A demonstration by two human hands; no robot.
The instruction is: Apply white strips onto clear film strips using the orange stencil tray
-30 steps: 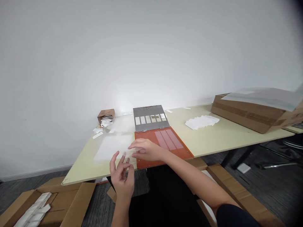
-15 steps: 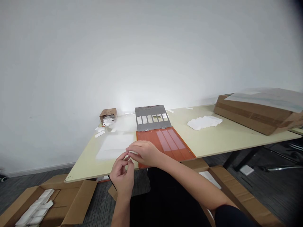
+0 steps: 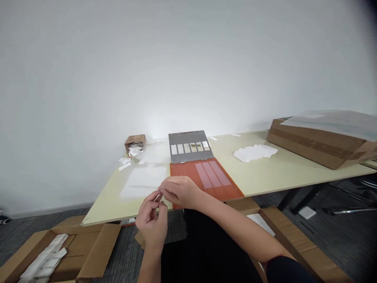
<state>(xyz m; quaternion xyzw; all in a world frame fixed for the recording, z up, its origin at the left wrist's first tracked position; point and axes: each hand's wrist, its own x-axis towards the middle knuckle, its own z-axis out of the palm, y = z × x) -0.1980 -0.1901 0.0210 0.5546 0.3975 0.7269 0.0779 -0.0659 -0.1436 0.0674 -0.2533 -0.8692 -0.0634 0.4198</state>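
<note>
Here the two hands meet over the near edge of the pale table. The left hand is raised with its palm turned inward, thumb and forefinger drawn almost together on a thin pale strip that shows as a short light sliver at the fingertips. The right hand reaches across from 4 o'clock. Its fingers are curled down and its tips touch the same spot, but they are hidden under the knuckles, so I cannot tell whether it truly grips the strip. Touching the right hand at 1 o'clock lies an orange board with lighter rectangles on it, and beyond that at 12 o'clock a grey metal plate cut with a row of slots. A translucent sheet lies flat at 11 o'clock, with a small cardboard box and paper scraps farther off the same way. A pile of white slips lies at 2 o'clock, with a large flat carton beyond it. On the floor at 8 o'clock is an open carton holding white pieces.
</note>
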